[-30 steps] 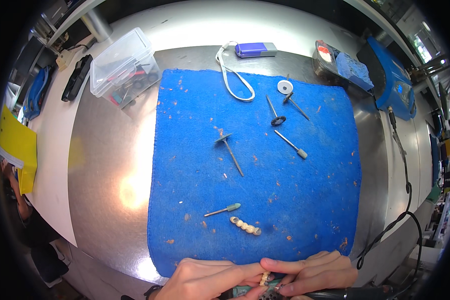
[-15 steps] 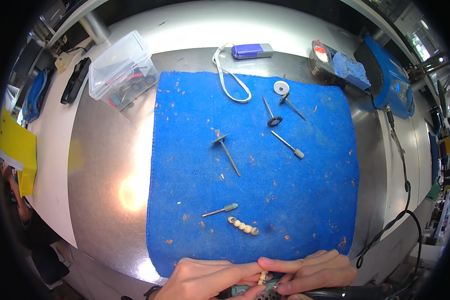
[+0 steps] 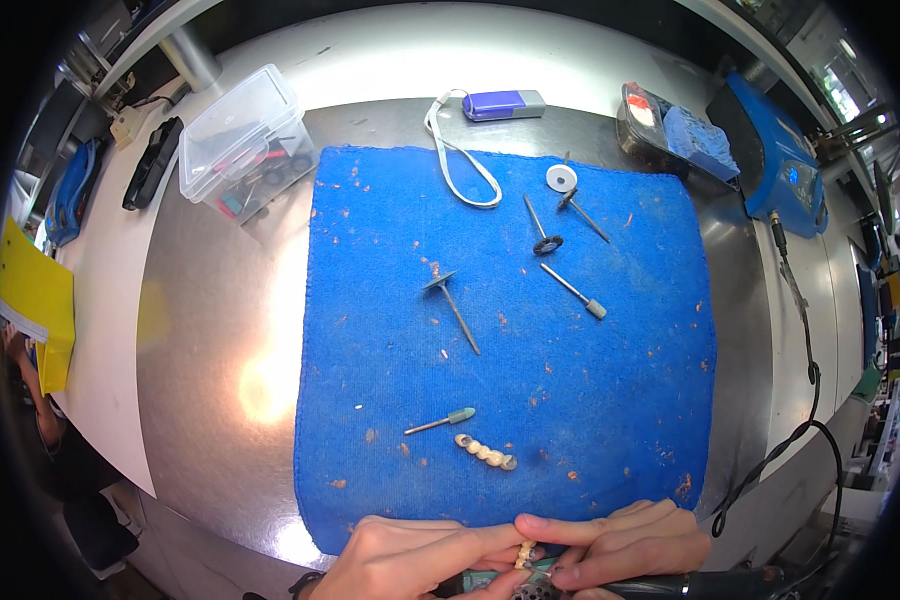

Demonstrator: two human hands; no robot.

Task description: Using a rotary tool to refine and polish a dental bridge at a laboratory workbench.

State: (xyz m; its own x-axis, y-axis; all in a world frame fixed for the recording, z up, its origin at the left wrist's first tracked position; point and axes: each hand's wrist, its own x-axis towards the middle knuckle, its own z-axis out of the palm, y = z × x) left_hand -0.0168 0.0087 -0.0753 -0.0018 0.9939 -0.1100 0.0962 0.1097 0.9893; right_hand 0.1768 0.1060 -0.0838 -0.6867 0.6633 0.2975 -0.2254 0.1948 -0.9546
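Pinching a small cream-coloured tooth-shaped piece between left hand and right hand, fingertips together, steadying it over the blue towelling cloth.

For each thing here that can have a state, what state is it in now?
Left hand: pinching a small tooth-coloured piece.
Right hand: gripping a dark handpiece.
Clear plastic box: lid shut.
Row of teeth: lying loose on the blue towel.
Green-tipped bur: lying flat, untouched.

A bright blue towel, flecked with orange specks, is covering the grey steel table. A cream-coloured tooth piece is showing between the hands. A yellow folder is lying at the left.
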